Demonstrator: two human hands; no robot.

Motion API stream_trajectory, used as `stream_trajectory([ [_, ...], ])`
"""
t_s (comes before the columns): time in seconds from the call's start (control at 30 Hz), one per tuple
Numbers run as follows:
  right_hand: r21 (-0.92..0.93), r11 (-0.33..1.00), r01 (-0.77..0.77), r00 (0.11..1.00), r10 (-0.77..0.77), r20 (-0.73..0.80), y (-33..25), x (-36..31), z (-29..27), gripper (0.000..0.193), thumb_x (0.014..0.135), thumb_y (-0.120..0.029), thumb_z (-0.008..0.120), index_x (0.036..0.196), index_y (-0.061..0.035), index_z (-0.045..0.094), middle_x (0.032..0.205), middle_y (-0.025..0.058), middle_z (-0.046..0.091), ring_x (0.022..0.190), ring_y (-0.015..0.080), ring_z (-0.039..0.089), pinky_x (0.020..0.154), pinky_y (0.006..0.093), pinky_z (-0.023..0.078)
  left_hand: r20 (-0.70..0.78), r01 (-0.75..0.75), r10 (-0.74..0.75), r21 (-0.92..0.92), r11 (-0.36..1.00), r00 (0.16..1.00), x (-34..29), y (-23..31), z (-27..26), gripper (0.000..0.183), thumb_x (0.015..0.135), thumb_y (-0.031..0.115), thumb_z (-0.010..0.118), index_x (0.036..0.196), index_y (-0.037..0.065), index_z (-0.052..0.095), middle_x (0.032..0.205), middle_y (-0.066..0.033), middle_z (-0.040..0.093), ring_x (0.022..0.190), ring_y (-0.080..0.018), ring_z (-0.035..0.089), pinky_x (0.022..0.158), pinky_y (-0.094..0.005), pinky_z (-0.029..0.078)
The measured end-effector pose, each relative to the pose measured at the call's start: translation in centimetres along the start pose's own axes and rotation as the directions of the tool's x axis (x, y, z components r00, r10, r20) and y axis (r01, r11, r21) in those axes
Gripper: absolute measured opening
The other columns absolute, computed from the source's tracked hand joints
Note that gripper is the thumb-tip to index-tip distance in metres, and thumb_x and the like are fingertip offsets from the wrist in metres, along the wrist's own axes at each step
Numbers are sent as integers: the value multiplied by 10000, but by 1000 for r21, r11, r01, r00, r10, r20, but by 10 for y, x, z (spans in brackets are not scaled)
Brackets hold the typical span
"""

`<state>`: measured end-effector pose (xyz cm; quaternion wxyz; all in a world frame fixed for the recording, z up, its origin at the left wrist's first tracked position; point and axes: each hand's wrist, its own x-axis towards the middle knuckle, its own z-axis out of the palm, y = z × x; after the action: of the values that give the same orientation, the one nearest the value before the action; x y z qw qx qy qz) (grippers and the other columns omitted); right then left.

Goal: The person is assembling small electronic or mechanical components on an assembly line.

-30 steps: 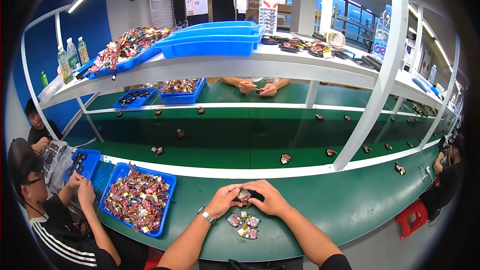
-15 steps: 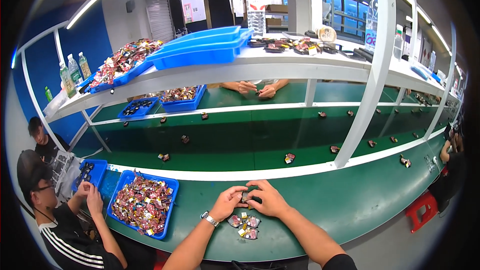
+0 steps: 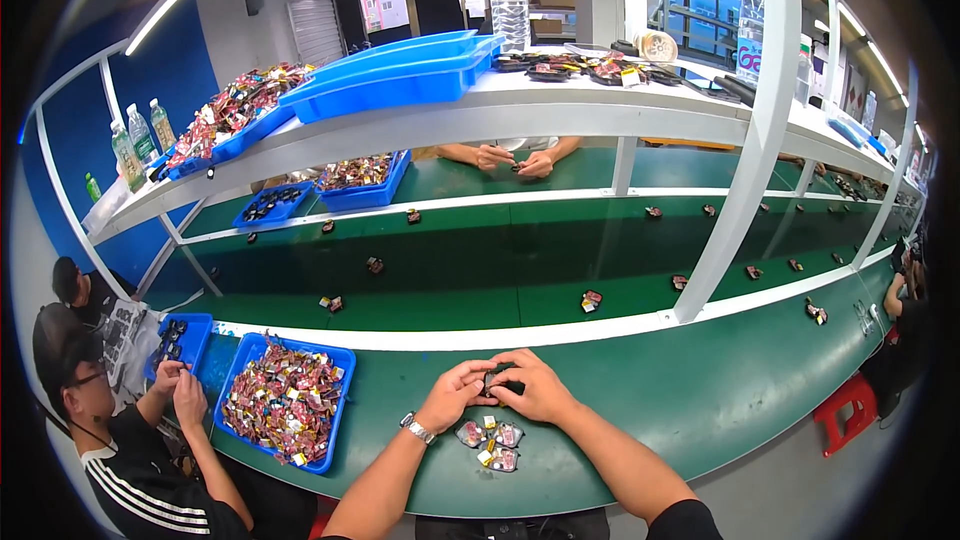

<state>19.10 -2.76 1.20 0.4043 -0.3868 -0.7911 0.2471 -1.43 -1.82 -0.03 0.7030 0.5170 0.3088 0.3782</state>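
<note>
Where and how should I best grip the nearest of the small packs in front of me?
Pinch the nearest pack by its dark right edge, probably best with the right hand, from the right: that edge faces outward, while other packs lie beyond it.

The long counter [image 3: 680, 430] has a smooth green top. At left it carries a large blue rectangular plastic tray [image 3: 344, 408] and, beside it, a smaller blue plastic tray [image 3: 202, 342]. Small black, red and white pieces [image 3: 505, 459] lie clustered near the front edge; one similar piece [image 3: 817, 312] lies at right.
</note>
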Motion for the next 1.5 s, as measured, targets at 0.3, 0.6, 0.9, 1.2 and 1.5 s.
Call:
stream_trajectory([
  [0.3,72,992,-105,989,112,-97,-5,-2,8,114,785,-150,727,876,-81,732,1123,79,658,1078,282,597,930,381,485,91,-53,52,4,999,994,-2,1,-5,389,948,-3,523,1333,-7,465,1246,-127,577,1114,-194,600,950,-336,533],
  [0.6,244,961,-131,991,127,35,-2,-5,1,134,773,-142,744,895,-87,744,1157,87,649,1112,277,594,949,370,477,66,-5,4,18,1000,998,-5,2,-3,343,960,-3,502,1301,-2,468,1239,-128,582,1084,-182,607,918,-316,538],
  [0.9,32,998,-58,986,62,-155,-16,-6,8,148,767,-102,755,915,-100,755,1104,72,669,1069,261,604,895,366,509,-15,-5,4,-45,999,1000,-5,3,4,308,968,26,510,1275,26,487,1251,-102,592,1092,-165,609,908,-306,533],
  [1.2,71,995,-74,986,83,-145,-12,-6,15,155,801,-126,723,952,-119,755,1148,59,654,1091,278,584,937,375,486,-20,10,-11,-52,999,1000,-4,-3,-5,286,987,79,509,1272,49,499,1273,-90,590,1108,-153,600,905,-296,526],
  [1.5,114,978,-175,968,192,-161,-12,-6,24,196,797,-109,723,989,-133,759,1188,81,662,1114,280,595,973,376,472,-54,12,-15,-47,999,998,-3,-6,-4,272,1006,86,484,1276,65,509,1223,-61,614,1075,-110,597,887,-256,511],
])
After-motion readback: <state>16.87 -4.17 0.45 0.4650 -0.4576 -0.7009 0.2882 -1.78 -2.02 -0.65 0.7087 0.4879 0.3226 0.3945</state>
